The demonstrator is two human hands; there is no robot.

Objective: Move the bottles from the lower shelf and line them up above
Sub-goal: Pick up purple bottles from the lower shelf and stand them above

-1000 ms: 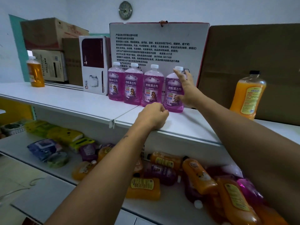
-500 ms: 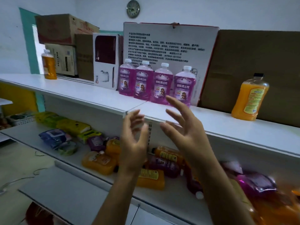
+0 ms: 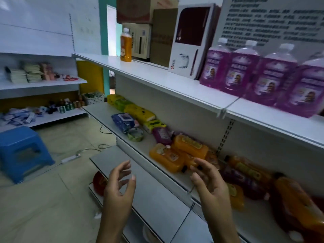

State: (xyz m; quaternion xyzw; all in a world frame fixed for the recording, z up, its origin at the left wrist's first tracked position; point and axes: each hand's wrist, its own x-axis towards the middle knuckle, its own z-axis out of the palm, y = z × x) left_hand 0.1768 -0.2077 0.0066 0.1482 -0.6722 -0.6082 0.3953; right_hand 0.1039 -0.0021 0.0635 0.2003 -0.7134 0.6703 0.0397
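Both hands are raised in front of the lower shelf (image 3: 157,149), palms turned toward each other, and nothing is held in either. The left hand (image 3: 119,186) is seen with its fingers loosely curled and spread, thumb apart from them, hanging over the bare grey shelf board below and well apart from any bottle. The right hand (image 3: 208,183) is likewise empty, its fingers relaxed and slightly bent; its fingertips (image 3: 198,163) lie just in front of the cluster of orange bottles (image 3: 168,157) lying on their sides on the lower shelf, but whether they touch a bottle cannot be told from this view.

On the lower shelf, more bottles are scattered flat: a small purple bottle (image 3: 161,135) behind the orange cluster, a dark purple bottle (image 3: 245,181) and further orange ones (image 3: 294,206) to the right of the right hand, all somewhat blurred. Yellow packets (image 3: 133,109) and a blue wipes pack (image 3: 123,121) are laid further along the same shelf.

On the upper shelf (image 3: 157,76), four purple bottles (image 3: 259,76) are stood upright in a row, touching side by side, with white caps. A single orange bottle (image 3: 125,46) is stood upright far along the same shelf, beside cardboard boxes (image 3: 161,35) and a white carton (image 3: 191,41). A blue stool (image 3: 22,151) is seen on the floor at the left.
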